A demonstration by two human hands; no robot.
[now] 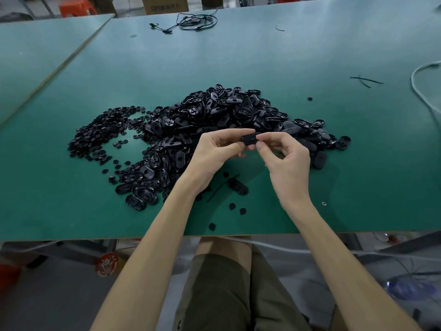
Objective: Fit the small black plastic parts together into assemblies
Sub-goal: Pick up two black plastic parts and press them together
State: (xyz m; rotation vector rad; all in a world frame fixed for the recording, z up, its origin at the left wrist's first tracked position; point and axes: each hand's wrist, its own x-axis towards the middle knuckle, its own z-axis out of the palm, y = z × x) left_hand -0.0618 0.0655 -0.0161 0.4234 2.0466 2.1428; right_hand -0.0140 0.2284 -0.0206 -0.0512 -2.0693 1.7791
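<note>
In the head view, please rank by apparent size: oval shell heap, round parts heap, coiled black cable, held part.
1. oval shell heap
2. round parts heap
3. coiled black cable, farther away, so true size unsure
4. held part

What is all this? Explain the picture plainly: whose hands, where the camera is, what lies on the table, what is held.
There is no machine here: a person works with bare hands, and the single picture comes from a camera worn on the head, looking forward and down. The left hand and the right hand both pinch one small black part between fingertips, above a green table. On the table lies a big heap of oval black shells, and to its left a flatter spread of small round black pieces. A few loose round pieces lie near the front edge. At the far side sits a coiled black cable; a white cable runs along the right. Whether the held part is one piece or two joined cannot be told.
</note>
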